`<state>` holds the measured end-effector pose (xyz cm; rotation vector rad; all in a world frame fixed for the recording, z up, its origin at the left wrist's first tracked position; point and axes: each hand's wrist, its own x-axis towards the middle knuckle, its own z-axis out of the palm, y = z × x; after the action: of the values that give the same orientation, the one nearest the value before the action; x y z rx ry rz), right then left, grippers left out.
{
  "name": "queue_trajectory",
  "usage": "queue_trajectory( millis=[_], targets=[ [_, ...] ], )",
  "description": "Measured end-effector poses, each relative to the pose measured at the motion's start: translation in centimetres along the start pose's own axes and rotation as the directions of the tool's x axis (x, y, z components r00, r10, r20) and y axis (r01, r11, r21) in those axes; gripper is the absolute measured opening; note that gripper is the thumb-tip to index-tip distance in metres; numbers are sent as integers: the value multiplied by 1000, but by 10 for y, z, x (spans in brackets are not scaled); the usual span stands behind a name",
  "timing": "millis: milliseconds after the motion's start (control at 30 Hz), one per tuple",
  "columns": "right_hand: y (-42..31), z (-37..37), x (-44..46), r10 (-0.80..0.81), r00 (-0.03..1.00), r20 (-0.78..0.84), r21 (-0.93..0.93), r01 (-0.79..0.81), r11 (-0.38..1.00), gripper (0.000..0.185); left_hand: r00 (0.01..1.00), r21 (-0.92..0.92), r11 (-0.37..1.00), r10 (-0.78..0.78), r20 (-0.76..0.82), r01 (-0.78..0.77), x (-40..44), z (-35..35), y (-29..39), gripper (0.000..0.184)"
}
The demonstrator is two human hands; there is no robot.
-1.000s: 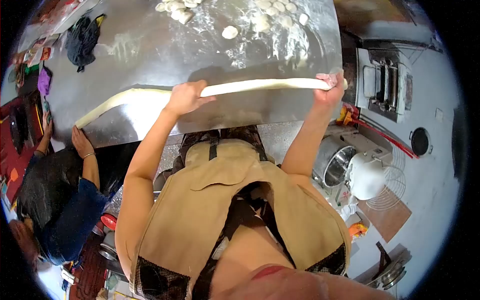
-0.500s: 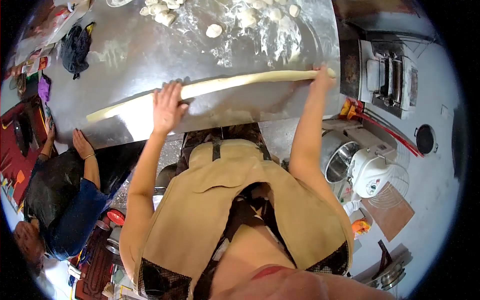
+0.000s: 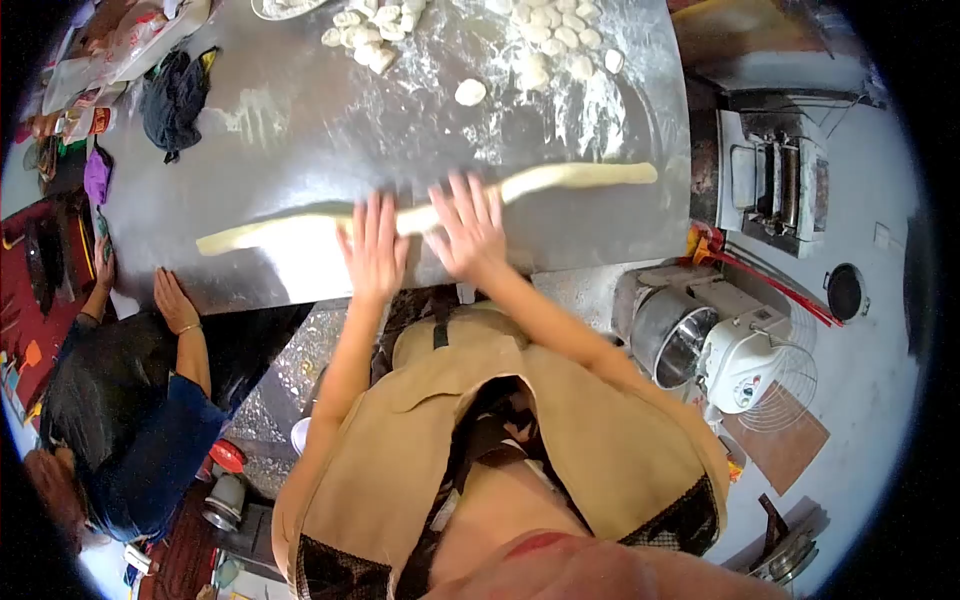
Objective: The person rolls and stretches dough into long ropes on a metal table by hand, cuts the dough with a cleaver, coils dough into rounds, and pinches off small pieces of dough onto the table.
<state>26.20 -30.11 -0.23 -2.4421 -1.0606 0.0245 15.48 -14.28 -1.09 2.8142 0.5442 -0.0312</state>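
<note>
A long pale dough rope (image 3: 580,176) lies across the metal table (image 3: 240,180), slightly bent, its two ends free. My left hand (image 3: 375,250) lies on the rope left of its middle, palm down, with fingers stretched out. Just to its right, my right hand (image 3: 470,232) rests on the rope too, fingers spread and slightly blurred. The palms and fingers hide parts of the rope. Beyond the hands sits a single small dough piece (image 3: 470,92) on the floured metal.
Several dough pieces (image 3: 565,30) lie at the far side, near a plate (image 3: 285,8). A dark cloth or bag (image 3: 174,100) is at the left. A co-worker's hand (image 3: 176,300) touches the near left edge. A mixer (image 3: 740,360) stands right, below the table.
My right hand has let go of the rope's right end and moved left to its middle. My left hand has shifted slightly right. The rope now lies on the table, more curved.
</note>
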Motion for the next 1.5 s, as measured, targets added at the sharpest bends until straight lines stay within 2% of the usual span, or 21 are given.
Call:
queue_trajectory(
  millis=[33,133,233,333,467,500,633,667,700,767,900,967,1067,1167,1200,1233,1267,1300,1333,1367,1500],
  targets=[
    [-2,-4,-21,54,990,127,-20,-52,998,64,999,35,999,12,53,-14,-26,2,-10,61],
    [6,2,41,132,991,33,-129,-127,984,66,1000,138,990,-4,-7,5,27,-13,-27,61],
    [27,19,119,207,975,-80,-266,-221,938,68,967,18,983,-177,-183,183,89,-25,-50,57],
    [31,-10,37,194,981,21,-200,-186,962,67,979,94,993,-53,-198,72,46,-24,-61,58],
    [38,-31,8,273,951,142,-293,-223,930,67,985,224,966,-99,-144,130,-16,-8,-91,61],
    [53,-20,27,147,988,-42,-225,-153,962,64,980,221,968,-77,-181,117,5,-16,-99,60],
    [81,-9,68,275,959,-66,-237,-283,929,67,959,95,969,-208,-194,229,83,-40,-131,57],
    [92,-12,66,252,966,-65,-208,-260,943,69,957,103,986,-99,-272,131,58,-36,-134,54],
    [91,-26,31,231,973,-10,-273,-225,935,70,968,185,966,-141,-209,181,23,-35,-131,54],
    [85,-46,-13,227,973,52,-345,-195,918,71,955,65,958,-271,-118,280,-34,-31,-143,62],
    [119,-46,24,146,989,-1,-329,-138,934,63,961,152,963,-192,-199,224,6,-23,-213,61],
    [144,-34,55,210,971,-116,-235,-233,944,61,959,375,885,-223,-175,275,42,-42,-235,54],
    [137,-51,-1,212,974,-82,-295,-227,928,58,939,319,883,-324,-120,345,46,-66,-237,49],
    [119,-65,-66,299,952,-71,-473,-296,830,55,834,390,738,-464,-299,550,41,-50,-187,48],
    [122,-67,-58,313,946,-79,-474,-312,823,55,911,50,948,-286,-298,314,37,-17,-155,51],
    [123,-71,-41,298,949,-98,-444,-310,841,55,930,-291,957,-106,-352,-1,30,16,-105,57],
    [126,-74,-22,281,953,-114,-414,-303,858,55,990,-17,1000,6,-138,-8,27,18,-9,60],
    [137,-77,5,299,947,-115,-364,-320,875,56,987,-4,987,160,-15,-160,26,6,71,61],
    [152,-74,30,315,942,-116,-312,-335,889,57,991,-45,990,130,-39,-132,38,20,109,62],
    [171,-64,43,254,931,-264,-292,-328,898,59,992,-85,990,105,-68,-110,60,32,130,64],
    [171,-85,-14,336,922,-195,-298,-382,875,64,995,-59,994,-97,-28,95,74,24,116,64]
  ],
)
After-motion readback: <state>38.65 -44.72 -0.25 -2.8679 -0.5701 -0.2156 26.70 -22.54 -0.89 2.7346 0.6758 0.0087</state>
